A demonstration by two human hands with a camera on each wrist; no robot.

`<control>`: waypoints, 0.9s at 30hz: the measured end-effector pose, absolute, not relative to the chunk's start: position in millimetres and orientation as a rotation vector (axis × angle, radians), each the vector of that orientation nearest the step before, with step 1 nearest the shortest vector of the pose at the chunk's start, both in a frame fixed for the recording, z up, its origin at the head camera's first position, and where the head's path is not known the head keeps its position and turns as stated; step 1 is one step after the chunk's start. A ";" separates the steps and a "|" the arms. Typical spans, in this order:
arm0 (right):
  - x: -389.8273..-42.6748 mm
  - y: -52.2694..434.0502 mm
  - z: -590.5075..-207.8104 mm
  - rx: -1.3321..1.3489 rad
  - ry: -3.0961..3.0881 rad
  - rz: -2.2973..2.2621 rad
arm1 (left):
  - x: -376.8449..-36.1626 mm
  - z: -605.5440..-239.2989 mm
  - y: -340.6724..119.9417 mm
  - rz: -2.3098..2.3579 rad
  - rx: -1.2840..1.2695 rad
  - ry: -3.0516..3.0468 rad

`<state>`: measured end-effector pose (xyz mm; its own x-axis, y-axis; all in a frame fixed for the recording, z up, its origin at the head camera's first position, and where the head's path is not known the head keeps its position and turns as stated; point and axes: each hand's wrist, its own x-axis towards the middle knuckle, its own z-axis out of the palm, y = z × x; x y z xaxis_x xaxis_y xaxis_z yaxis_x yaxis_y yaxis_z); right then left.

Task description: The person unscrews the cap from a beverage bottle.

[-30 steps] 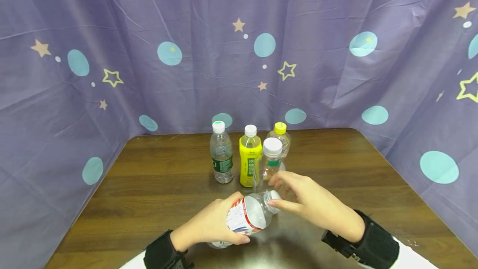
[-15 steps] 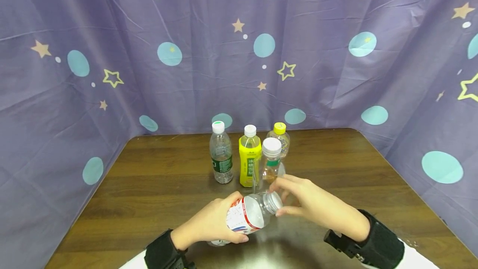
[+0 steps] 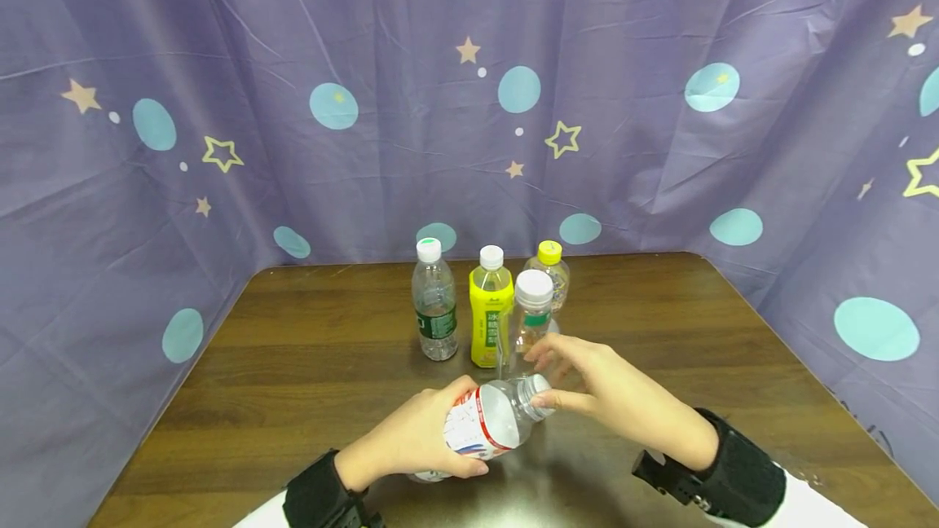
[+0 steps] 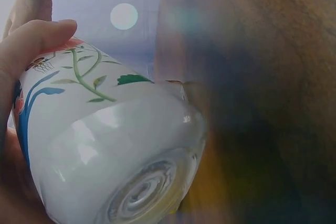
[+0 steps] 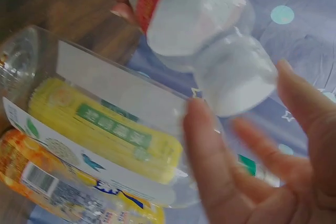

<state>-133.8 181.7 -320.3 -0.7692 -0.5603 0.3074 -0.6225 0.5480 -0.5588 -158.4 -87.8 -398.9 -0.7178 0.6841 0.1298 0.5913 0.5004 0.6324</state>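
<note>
My left hand [image 3: 425, 434] grips a clear plastic bottle [image 3: 484, 422] with a white, red-edged label, tilted above the table with its neck toward the right. Leaves and blue strokes decorate the label of this bottle [image 4: 79, 87] in the left wrist view, where its ridged base also shows. The right hand [image 3: 597, 385] is at the neck end, thumb against the white cap [image 3: 541, 385]. Its other fingers are spread and raised off the cap; in the right wrist view these fingers [image 5: 202, 140] are blurred.
Just beyond the hands stands a clear bottle with a white cap [image 3: 534, 288]. Behind it are a yellow-labelled bottle [image 3: 491, 308], a green-labelled bottle [image 3: 436, 300] and a yellow-capped bottle [image 3: 550, 255]. The wooden table [image 3: 315, 381] ends at a purple curtain [image 3: 411, 161].
Half a second ago the right hand's fingers were closer round the cap, with the thumb lower. Now the fingers have lifted and the hand has turned back. The left hand and bottle stay nearly still.
</note>
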 end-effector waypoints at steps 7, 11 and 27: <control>-132.1 182.2 -313.7 0.939 -2.861 1.109 | -158.2 -397.8 -88.9 1.009 1.113 2.594; -132.2 181.9 -313.0 0.947 -2.877 1.173 | -158.3 -397.9 -89.8 1.011 1.121 2.596; -131.8 180.6 -319.8 1.187 -2.581 1.077 | -157.4 -400.8 -92.0 1.005 1.144 2.603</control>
<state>-131.8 180.6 -319.8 -0.6904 -0.6253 0.3639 -0.6985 0.4452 -0.5602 -157.4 -92.0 -400.8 -0.7051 0.6944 0.1435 0.6106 0.4918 0.6207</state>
